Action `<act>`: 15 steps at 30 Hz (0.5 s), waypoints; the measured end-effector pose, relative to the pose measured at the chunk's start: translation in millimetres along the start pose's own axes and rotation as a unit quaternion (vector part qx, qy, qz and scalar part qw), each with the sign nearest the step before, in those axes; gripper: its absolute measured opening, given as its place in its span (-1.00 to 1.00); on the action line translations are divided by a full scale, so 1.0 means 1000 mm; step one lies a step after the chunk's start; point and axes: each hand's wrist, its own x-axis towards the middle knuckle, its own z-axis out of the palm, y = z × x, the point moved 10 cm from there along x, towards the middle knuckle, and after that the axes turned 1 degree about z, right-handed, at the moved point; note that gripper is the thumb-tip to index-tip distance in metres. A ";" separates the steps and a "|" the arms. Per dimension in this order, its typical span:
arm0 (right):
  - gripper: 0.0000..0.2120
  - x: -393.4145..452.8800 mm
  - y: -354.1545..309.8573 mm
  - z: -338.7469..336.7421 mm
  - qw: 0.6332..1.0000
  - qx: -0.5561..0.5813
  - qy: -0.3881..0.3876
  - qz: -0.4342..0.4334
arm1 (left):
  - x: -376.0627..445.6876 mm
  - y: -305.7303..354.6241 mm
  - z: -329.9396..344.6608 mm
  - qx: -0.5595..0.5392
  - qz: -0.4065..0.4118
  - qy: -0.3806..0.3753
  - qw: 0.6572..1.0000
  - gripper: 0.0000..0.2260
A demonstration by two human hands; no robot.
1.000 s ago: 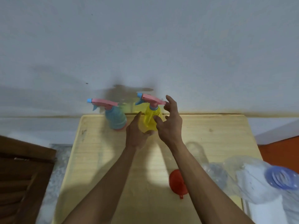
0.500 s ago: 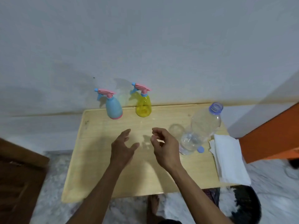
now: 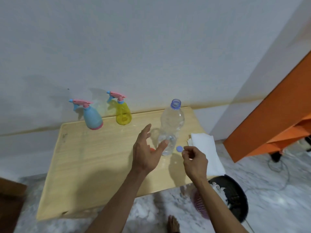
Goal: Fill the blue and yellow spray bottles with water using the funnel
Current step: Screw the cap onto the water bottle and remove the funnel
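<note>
The blue spray bottle point(image 3: 92, 117) and the yellow spray bottle point(image 3: 123, 111) stand at the back of the wooden table point(image 3: 94, 162), both with pink trigger heads on. A clear, uncapped water bottle point(image 3: 171, 125) stands to their right. My left hand point(image 3: 146, 152) hovers open just left of the water bottle, its thumb near the bottle's base. A sliver of the red funnel point(image 3: 152, 149) shows behind that hand. My right hand point(image 3: 195, 161) hangs with loosely curled fingers, holding nothing, just right of the blue bottle cap point(image 3: 179, 148) lying on the table.
A folded white cloth point(image 3: 206, 152) lies on the table's right edge. A dark bin point(image 3: 235, 197) with white scraps sits on the marble floor below it. An orange cabinet point(image 3: 277, 120) stands at the right; a brown wooden piece at the lower left.
Both hands left the yellow spray bottle and drew back and rightward toward the water bottle. The view swung right and pulled back, so the water bottle and cloth came into view.
</note>
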 end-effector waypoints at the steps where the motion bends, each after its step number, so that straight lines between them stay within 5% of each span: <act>1: -0.87 0.012 0.005 0.000 1.000 -0.011 0.000 0.003 | 0.007 0.011 0.008 0.001 0.010 0.003 1.000 -0.24; 9: -0.63 0.093 0.062 0.054 0.983 -0.108 -0.144 0.035 | 0.045 0.051 0.053 0.018 0.034 0.053 0.998 -0.33; 15: -0.83 0.114 0.072 0.081 0.946 -0.250 -0.202 -0.040 | 0.042 0.046 0.055 0.044 0.028 0.106 0.993 -0.45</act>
